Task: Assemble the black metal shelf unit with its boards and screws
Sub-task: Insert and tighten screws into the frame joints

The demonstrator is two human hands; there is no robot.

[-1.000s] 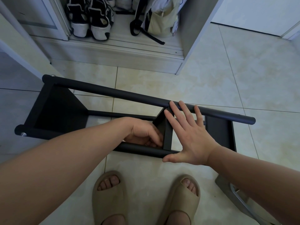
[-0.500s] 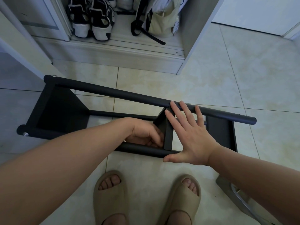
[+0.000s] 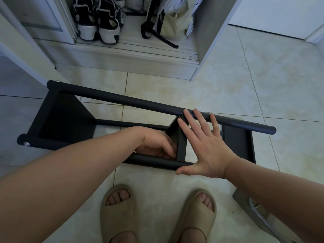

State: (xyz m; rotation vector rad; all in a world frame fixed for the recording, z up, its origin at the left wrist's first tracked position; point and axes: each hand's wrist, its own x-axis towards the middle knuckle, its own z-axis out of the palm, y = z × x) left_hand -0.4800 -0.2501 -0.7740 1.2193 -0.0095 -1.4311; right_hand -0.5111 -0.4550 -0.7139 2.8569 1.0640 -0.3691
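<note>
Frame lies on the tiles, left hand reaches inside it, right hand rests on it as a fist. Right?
No. The head view shows the right hand resting flat and open on the frame, not as a fist; the rest holds.

I see pale floor tiles (image 3: 228, 88) with thin grout lines, and at the far side an open white cupboard (image 3: 122, 67) holding black-and-white sneakers (image 3: 98, 23) on its left and a beige bag (image 3: 173, 21) on its right, in soft light.
</note>
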